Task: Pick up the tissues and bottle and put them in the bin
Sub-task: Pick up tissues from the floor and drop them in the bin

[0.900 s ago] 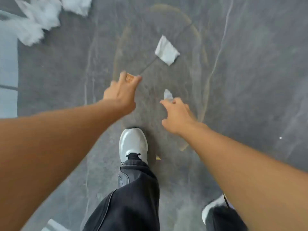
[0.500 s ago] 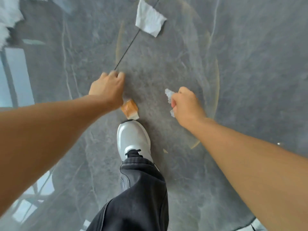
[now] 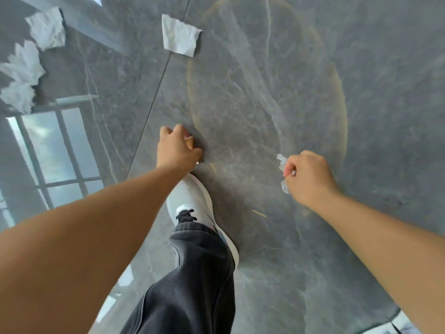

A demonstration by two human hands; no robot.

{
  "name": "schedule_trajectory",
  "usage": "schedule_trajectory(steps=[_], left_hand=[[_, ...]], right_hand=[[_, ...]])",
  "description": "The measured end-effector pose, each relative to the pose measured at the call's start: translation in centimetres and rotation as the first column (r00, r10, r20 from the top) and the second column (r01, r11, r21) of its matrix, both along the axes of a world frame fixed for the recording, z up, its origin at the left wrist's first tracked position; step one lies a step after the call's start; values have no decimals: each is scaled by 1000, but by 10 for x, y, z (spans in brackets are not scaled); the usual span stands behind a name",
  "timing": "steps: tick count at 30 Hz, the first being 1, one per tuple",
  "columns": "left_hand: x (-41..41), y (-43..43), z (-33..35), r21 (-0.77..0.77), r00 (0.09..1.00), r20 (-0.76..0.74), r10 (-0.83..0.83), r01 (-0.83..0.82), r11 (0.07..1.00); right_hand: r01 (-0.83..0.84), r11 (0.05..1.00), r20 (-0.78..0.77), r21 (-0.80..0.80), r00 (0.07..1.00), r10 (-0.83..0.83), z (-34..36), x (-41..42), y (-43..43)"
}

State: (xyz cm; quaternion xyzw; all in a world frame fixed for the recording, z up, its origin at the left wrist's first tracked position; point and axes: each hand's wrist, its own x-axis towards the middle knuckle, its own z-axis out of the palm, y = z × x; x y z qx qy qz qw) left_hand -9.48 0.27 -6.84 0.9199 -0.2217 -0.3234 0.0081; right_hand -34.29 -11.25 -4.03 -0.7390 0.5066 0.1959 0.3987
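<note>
Both hands are closing on scraps above a grey stone floor, with more tissues lying further out.

The right hand (image 3: 310,175) is clenching a crumpled white tissue (image 3: 281,162), bits of it poking out above and below the curled fingers (image 3: 290,168). The left hand (image 3: 177,148) is hanging fisted just ahead of a white shoe (image 3: 192,201), its fingers pinching something small whose pale edge is barely showing; what it is cannot be told. A flat square tissue (image 3: 179,36) is lying on the floor (image 3: 361,92) well ahead of the left hand, beside a dark tile seam. Two more crumpled tissues are sitting at far left, one near the top corner (image 3: 47,28) and a ragged one (image 3: 20,78) just below it. A dark trouser leg (image 3: 192,285) is stepping forward between the arms.
</note>
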Motion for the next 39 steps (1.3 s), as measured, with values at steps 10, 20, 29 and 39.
schedule_trajectory(steps=[10,20,29,39], left_hand=[[-98,-71,31,-18,911,-78,-405,405,914],[-404,-195,108,-353,601,-180,-779,699,622],[-685,-237,169,-529,293,-212,-932,767,362],[-805,-181,161,-341,145,-418,-897,890,302]], right_hand=[[241,970,83,-3,967,-240,32,-50,-40],[553,812,32,-187,829,-558,117,-323,-100],[782,536,-14,-318,561,-828,184,-589,-57],[989,129,-28,-68,128,-991,154,-672,38]])
